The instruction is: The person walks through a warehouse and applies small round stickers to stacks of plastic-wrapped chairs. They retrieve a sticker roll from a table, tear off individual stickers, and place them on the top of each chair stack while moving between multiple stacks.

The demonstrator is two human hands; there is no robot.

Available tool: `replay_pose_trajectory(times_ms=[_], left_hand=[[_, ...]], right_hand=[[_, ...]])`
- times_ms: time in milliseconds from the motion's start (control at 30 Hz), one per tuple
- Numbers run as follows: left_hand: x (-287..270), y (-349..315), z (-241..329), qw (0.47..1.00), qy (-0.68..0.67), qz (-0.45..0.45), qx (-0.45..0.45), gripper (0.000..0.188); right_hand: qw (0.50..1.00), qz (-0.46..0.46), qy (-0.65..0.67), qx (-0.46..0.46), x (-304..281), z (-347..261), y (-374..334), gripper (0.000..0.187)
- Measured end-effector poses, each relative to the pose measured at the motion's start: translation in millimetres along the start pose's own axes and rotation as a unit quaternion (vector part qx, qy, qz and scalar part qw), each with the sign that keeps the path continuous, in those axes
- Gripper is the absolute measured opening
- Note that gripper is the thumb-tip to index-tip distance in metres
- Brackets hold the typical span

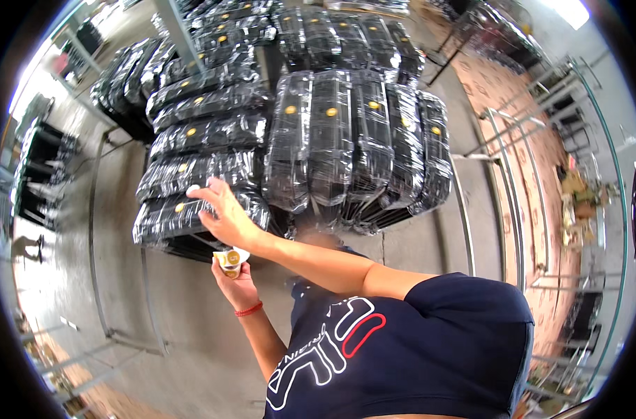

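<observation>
My left hand [235,285], with a red band at its wrist, is closed around a small roll of round yellow stickers [231,260] on white backing. My right arm crosses above it. Out over the nearest black bundle, my right hand [226,215] has a small white disc [193,189], apparently a sticker seen from its back, at its fingertips. Below that hand lies a plastic-wrapped black bundle [166,222] bearing a round yellow sticker [180,207]. The wrapped bundle [213,172] behind it carries one too.
Several more wrapped black bundles [330,140] with yellow dots stand to the right and behind. A grey metal post [179,35] rises among the far ones. Metal rack frames [517,209] line the right side; a thin metal frame [94,230] stands on the left over the concrete floor [171,314].
</observation>
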State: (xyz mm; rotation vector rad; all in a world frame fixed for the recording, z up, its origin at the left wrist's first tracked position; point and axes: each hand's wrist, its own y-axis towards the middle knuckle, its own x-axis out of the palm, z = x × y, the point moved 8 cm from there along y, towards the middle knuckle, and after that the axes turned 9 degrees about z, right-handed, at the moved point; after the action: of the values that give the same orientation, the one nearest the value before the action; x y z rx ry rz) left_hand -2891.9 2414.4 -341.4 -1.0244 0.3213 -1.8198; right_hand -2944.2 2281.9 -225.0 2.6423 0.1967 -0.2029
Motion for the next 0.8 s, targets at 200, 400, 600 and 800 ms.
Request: replay_pose_trajectory(times_ms=[200,400,600,800], left_hand=[[3.4,5.1,-12.2,0.998,-0.019,-0.050,-0.043,0.020],[-35.5,-4.3,1.4,0.998,-0.036,0.000,-0.042,0.018],[-74.3,-18.9,33.5,0.998,-0.019,0.060,0.012,0.019],[-74.2,-25.1,32.8,0.999,-0.004,0.017,0.034,0.023]], right_hand=[[1.000,0.002,-0.008,-0.012,-2.9,5.8,-13.9,0.041],[0.979,-0.158,-0.078,-0.100,37.4,-12.3,-28.5,0.060],[0.878,-0.344,-0.271,-0.193,78.6,43.5,-58.3,0.066],[0.910,-0.240,-0.270,-0.202,73.9,42.9,21.0,0.060]])
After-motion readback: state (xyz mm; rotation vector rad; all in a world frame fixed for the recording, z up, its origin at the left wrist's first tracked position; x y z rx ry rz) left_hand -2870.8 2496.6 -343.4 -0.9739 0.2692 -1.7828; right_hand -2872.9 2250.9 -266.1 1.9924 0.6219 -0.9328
